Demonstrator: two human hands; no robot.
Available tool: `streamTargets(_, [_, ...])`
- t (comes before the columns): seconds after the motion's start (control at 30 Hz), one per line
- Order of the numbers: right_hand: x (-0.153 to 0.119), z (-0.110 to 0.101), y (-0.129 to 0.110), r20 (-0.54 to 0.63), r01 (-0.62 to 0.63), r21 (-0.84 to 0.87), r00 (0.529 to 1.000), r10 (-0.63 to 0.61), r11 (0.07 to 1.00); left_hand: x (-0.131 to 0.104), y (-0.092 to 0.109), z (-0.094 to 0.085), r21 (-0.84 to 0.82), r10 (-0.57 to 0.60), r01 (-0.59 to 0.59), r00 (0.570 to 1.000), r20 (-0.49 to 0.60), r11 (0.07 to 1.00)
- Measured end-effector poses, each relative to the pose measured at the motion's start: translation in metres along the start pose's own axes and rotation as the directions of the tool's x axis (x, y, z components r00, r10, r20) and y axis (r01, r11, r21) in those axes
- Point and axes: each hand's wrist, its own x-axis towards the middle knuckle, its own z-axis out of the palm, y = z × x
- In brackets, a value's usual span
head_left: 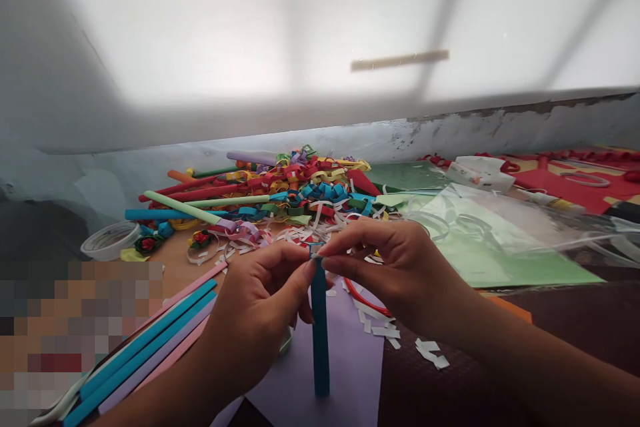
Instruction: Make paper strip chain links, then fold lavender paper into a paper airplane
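A blue paper strip (321, 340) hangs down between my two hands, over a sheet of purple paper (355, 367). Its top end is pinched by the fingertips of my left hand (265, 300). From the other side, the thumb and forefinger of my right hand (390, 260) close on the same top end, where a small whitish piece shows between the fingertips. My hands nearly touch there. Several blue, pink and lilac strips (150, 340) lie beside my left forearm.
Behind my hands is a heap of coloured paper chains (300, 180) and rolled tubes. A white tape roll (110, 240) sits left, green sheets (530, 270) and plastic right, and white scraps (433, 353) near my right forearm.
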Motion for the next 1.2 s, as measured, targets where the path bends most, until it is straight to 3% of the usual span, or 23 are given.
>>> streamTargets(0.1, [0.0,-0.001,-0.001,0.009,0.009,-0.021,1.0,-0.008,1.0,0.0,0.0,-0.001,-0.016,0.007,-0.007,1.0,0.011,1.0])
streamTargets(0.33, [-0.001,-0.001,-0.001,-0.015,0.108,-0.253,0.993,-0.116,0.961,0.0,-0.004,-0.001,0.006,0.016,-0.017,0.999,0.031,1.0])
streamTargets(0.67, [-0.004,0.005,-0.002,-0.081,-0.007,-0.159,0.997,-0.006,0.987,-0.007,-0.002,0.006,0.118,0.115,-0.107,0.992,-0.059,0.987])
streamTargets(0.9, [-0.004,0.009,-0.002,-0.119,-0.005,-0.143,0.993,-0.013,0.99,-0.013,0.005,0.014,0.15,0.135,-0.111,0.978,-0.161,0.982])
streamTargets(1.1, [-0.004,0.011,-0.002,-0.121,0.025,-0.177,0.992,-0.047,0.984,-0.01,-0.002,0.008,0.295,0.223,-0.177,0.966,-0.129,0.939])
streamTargets(1.2, [-0.004,0.012,-0.004,-0.113,0.011,-0.153,0.993,-0.029,0.988,-0.01,-0.004,0.008,0.425,0.331,-0.228,0.925,-0.185,0.876])
